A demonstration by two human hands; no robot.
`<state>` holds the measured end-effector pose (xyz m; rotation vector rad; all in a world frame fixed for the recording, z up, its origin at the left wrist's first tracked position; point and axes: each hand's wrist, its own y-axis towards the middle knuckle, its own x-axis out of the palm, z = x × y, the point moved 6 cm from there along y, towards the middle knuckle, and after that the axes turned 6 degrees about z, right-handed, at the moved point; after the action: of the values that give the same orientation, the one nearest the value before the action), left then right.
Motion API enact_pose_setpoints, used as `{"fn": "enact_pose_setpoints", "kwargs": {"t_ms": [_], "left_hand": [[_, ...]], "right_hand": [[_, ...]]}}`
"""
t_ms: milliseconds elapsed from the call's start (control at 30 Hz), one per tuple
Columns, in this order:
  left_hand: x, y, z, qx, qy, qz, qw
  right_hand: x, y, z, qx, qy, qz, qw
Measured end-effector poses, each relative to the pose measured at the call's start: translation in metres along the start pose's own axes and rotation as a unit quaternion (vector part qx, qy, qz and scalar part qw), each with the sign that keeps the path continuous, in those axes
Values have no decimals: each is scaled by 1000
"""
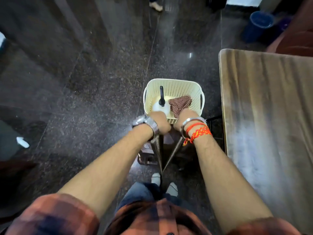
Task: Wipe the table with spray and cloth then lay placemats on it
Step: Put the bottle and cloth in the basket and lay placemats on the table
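Both hands (160,122) at basket (174,85), cloth (179,103) inside

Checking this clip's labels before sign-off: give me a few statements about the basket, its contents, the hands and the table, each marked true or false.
1. The spray bottle stands inside the cream basket. True.
2. The checked cloth lies on the table. False: it is in the basket.
3. Both the left hand and the right hand are at the basket's near rim. True.
4. Placemats cover the table. False: none are visible on it.
5. The basket rests on the table. False: it is beside the table.
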<state>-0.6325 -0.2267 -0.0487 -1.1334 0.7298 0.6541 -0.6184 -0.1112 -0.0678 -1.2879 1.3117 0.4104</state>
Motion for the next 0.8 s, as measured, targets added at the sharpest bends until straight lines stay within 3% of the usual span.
{"fn": "enact_pose_setpoints", "kwargs": {"t_ms": [167, 267, 400, 600, 800], "left_hand": [[-90, -18, 3, 59, -23, 75, 995], [-115, -4, -24, 67, -52, 98, 992], [-151, 33, -73, 74, -101, 122, 985], [-217, 100, -156, 75, -170, 184, 965], [-278, 183, -183, 87, -265, 219, 935]], "right_hand": [[-81, -12, -31, -57, 56, 32, 996], [-110, -5, -36, -59, 174, 36, 982], [-124, 15, -58, -69, 245, 63, 965], [-115, 66, -100, 26, 338, 159, 927], [-110, 99, -101, 152, 447, 251, 845]]}}
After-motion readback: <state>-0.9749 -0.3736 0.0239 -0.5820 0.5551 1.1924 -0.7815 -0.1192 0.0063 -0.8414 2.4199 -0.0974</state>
